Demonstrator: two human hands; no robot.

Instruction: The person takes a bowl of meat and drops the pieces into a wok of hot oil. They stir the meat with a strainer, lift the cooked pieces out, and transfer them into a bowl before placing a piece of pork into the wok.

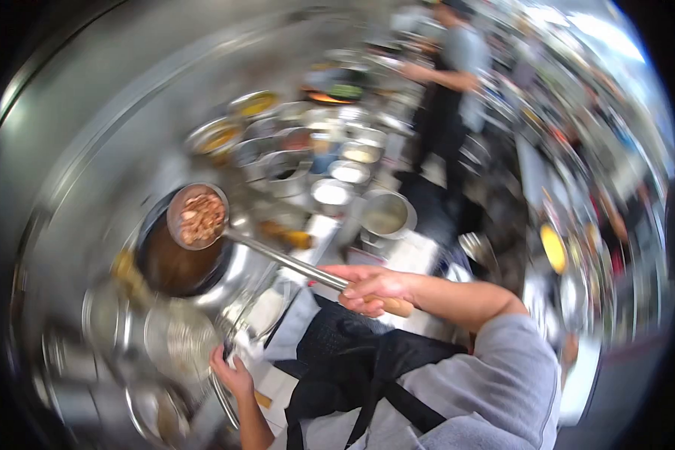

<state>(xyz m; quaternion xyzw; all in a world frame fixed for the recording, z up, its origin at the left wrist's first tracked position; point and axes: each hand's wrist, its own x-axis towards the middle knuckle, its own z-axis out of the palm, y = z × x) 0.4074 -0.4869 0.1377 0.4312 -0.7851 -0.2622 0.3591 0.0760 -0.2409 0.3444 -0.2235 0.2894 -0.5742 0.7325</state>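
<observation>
Over the wok (174,262), the right hand (369,289) is clenched on a long ladle (196,217) full of chopped food, held level; the left hand (232,375) grasps a thin metal rim at the counter (292,315) edge (blurry, hard to identify). Any tilt probably spills it.

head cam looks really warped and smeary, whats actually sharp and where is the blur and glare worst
Head view: strong fisheye bend, black corners. Sharpest near the middle: the right hand gripping the ladle of food over the wok. The left hand at the rim of a metal pan is softer. Motion smear grows toward the edges; the other person is blurred. Glare washes out the top right.
</observation>
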